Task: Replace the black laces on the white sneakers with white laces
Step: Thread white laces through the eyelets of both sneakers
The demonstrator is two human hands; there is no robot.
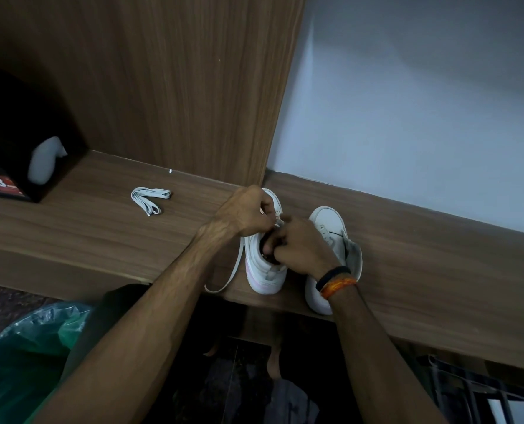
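Left sneaker [265, 270]: white with a pinkish heel, sits on the wooden shelf [101, 228], toe pointing to 12 o'clock, both hands working over its top.
Left hand [243, 211]: fingers curled in over the tongue area, pinching something white up there, looks like lace, but it's too hidden to be sure.
Right hand [300, 247]: curled tight at the shoe's opening; can't really tell what it's got hold of.
White lace [227, 280]: one end loops off the shoe toward 7 o'clock, hanging over the shelf edge.
Right sneaker [331, 228]: just beside the first, at its 3 o'clock.
Spare lace bundle [151, 199]: folded up, well off at 10 o'clock.
Wristbands [335, 281]: black and orange, on the right wrist.
Bin [19, 362]: green liner, down at 8 o'clock.
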